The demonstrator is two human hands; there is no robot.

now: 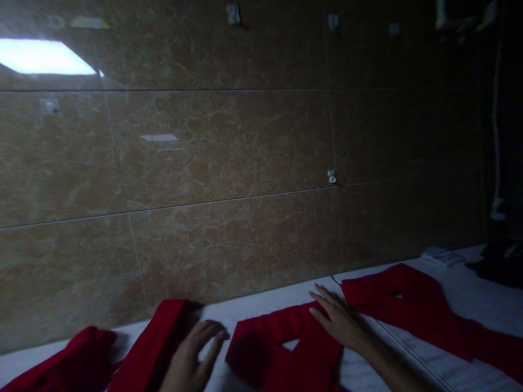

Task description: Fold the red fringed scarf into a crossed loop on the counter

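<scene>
Left hand: the left hand [192,354] is seen at the lower edge, fingers spread and released, nothing grasped; it is laid palm down between a rolled red piece and the middle red cloth.
Rolled red piece: a red fabric strip [157,343] is found just beside the left hand, running up toward the wall; whether the hand touches it cannot be told in the dim light.
Right hand: the right hand [337,321] is laid flat and open, fingers extended, on the upper edge of the middle red cloth — nothing is clenched.
Middle red cloth: the red cloth [281,348] is spread on the white surface between the two hands, with a small gap in it where white shows through.
Left red bundle: a further red bundle [77,356] is seen at the lower left, apart from both hands.
Right red cloth: a long red piece [412,310] is stretched out to the right, just beyond the right hand.
Surface: a white covered surface [482,305] is seen under all of it — possibly a bed.
Far: a brown marbled tiled wall [229,163] is seen behind, with a bright reflection at upper left.
</scene>
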